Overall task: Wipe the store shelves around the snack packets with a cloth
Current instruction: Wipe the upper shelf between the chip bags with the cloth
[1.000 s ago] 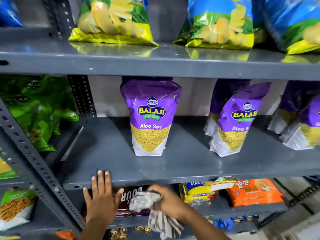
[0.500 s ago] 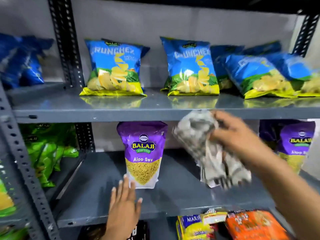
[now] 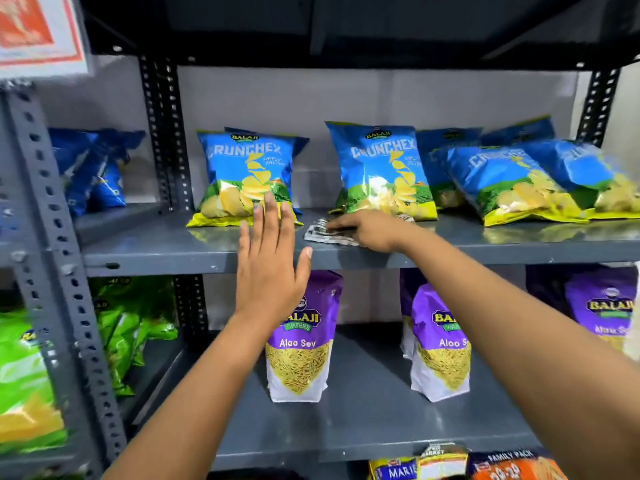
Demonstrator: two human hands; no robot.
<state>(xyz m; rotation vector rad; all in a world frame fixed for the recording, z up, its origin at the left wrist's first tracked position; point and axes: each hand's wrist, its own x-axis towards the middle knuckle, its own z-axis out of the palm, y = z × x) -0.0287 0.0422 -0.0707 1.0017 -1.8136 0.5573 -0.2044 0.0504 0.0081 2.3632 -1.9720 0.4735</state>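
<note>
My right hand (image 3: 372, 230) presses a grey-white patterned cloth (image 3: 323, 234) flat on the upper grey shelf (image 3: 173, 249), in the gap between two blue Crunchex chip packets (image 3: 247, 174) (image 3: 379, 171). My left hand (image 3: 270, 268) is raised in front of that shelf's edge with its fingers spread and nothing in it; the fingertips overlap the left Crunchex packet. On the shelf below stand purple Aloo Sev packets (image 3: 301, 344) (image 3: 438, 344), the left one partly hidden behind my left wrist.
More blue Crunchex packets (image 3: 519, 178) lie tilted at the upper shelf's right. Green packets (image 3: 131, 323) fill the left rack behind a perforated grey upright (image 3: 59, 258). Biscuit packs (image 3: 512, 467) sit on the bottom shelf. A dark shelf closes off the top.
The view rose from the middle shelf to the upper one. My right hand carried the cloth up and laid it on the upper shelf. My left hand lifted off the lower shelf edge.
</note>
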